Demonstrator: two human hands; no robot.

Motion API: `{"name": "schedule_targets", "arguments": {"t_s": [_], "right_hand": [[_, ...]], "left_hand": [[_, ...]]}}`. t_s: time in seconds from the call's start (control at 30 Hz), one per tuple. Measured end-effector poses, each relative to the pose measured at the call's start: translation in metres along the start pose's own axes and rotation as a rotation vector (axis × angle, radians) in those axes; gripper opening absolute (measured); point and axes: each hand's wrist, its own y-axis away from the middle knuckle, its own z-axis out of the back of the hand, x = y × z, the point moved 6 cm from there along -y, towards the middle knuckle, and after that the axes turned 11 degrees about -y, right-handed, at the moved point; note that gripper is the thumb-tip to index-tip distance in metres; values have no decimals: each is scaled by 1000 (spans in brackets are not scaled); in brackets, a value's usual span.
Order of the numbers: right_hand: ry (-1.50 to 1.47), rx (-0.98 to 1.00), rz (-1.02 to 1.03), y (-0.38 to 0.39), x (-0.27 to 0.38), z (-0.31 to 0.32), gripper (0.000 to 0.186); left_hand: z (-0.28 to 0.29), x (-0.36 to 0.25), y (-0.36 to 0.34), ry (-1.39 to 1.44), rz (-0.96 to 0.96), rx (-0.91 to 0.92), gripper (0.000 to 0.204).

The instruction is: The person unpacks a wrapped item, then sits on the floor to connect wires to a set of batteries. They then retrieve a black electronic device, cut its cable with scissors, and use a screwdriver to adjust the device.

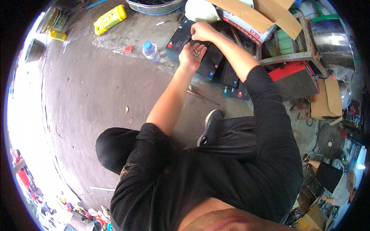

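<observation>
Rough concrete floor (pixel 100 88), glossy black plastic batteries (pixel 210 61)

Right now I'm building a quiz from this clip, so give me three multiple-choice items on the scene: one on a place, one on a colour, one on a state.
1. Where do the small metal parts lie?
A. In the palm of the left hand
B. On the concrete floor
C. Inside the water bottle

2. What colour is the jug lying on the floor at the upper left?
A. Red
B. Yellow
C. Black

3. How is the left hand held?
A. Clenched into a fist
B. Flat on the floor
C. Open and cupped, palm up

Answers:
1. A, the little grey bits sit in the upturned palm above the black batteries.
2. B, the jug is bright yellow against the grey floor.
3. C, the fingers are spread and curved upward, while the right hand hovers just above.
</observation>
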Motion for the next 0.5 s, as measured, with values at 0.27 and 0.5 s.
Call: {"name": "schedule_targets", "arguments": {"t_s": [0.27,0.5], "right_hand": [[-790,284,-144,42,14,-4,25],[-407,-62,206,56,7,-39,36]], "left_hand": [[15,-2,6,22,7,-28,37],[41,-67,-2,-3,-122,-36,32]]}}
